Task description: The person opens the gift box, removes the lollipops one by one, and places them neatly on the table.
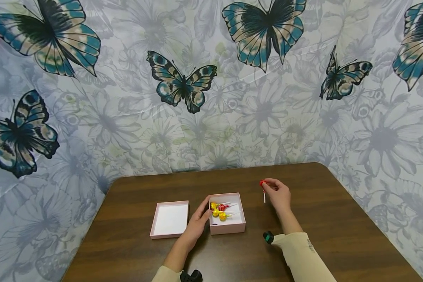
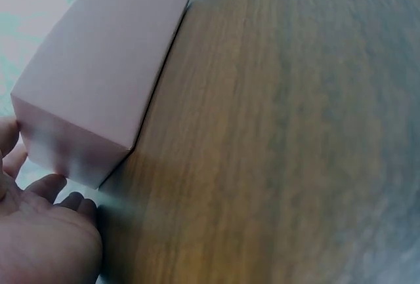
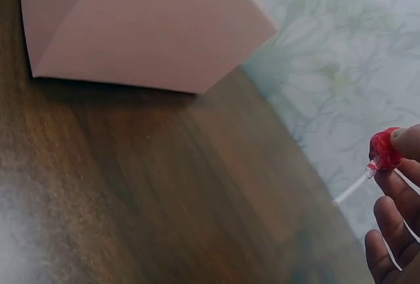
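Note:
A red-wrapped lollipop (image 1: 263,183) is pinched by its head between the thumb and fingers of my right hand (image 1: 279,194), its white stick pointing down. That hand is above the table, to the right of a pink box (image 1: 227,228). Inside the box lie several lollipops in yellow (image 1: 223,216) and red (image 1: 221,207) wrappers, sticks toward the right. My left hand (image 1: 196,224) touches the box's left side with fairly straight fingers. In the left wrist view the fingertips (image 2: 49,184) meet the pink wall. The right wrist view shows the lollipop (image 3: 384,151) clear of the box.
A pink-edged lid (image 1: 169,220), white inside, lies to the left of the box on the brown wooden table (image 1: 144,188). Behind the table hangs a cloth (image 1: 201,137) printed with butterflies and flowers. Dark devices (image 1: 268,237) are strapped at both wrists.

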Demonstrator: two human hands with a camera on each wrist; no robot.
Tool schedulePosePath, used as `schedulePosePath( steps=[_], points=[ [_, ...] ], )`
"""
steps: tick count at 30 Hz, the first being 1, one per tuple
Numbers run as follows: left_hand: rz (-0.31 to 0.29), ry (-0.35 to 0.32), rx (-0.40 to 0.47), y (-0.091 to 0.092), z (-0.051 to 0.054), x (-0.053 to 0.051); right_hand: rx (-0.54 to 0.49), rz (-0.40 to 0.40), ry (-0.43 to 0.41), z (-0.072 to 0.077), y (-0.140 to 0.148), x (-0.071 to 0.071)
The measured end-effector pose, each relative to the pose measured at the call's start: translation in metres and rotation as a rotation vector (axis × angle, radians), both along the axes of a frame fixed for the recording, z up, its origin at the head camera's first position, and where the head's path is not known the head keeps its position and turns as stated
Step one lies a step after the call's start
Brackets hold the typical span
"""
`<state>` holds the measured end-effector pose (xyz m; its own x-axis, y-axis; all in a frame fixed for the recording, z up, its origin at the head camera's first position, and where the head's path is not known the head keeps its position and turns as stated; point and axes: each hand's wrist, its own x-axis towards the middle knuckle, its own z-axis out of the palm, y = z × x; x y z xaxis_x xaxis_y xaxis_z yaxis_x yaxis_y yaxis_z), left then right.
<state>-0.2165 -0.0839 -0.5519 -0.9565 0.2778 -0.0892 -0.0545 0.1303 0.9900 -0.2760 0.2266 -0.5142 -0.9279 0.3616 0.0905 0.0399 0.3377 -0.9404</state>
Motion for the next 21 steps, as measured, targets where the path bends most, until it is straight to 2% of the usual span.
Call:
schedulePosePath(
  steps=[11,21],
  points=[
    [0.001,0.006,0.011,-0.002,0.002,-0.002,0.110,0.006,-0.038,-0.014,-0.006,-0.022],
    [-0.005,0.014,-0.004,-0.001,0.001,0.000,0.198,0.001,-0.095,-0.020,-0.006,-0.032]
  ],
)
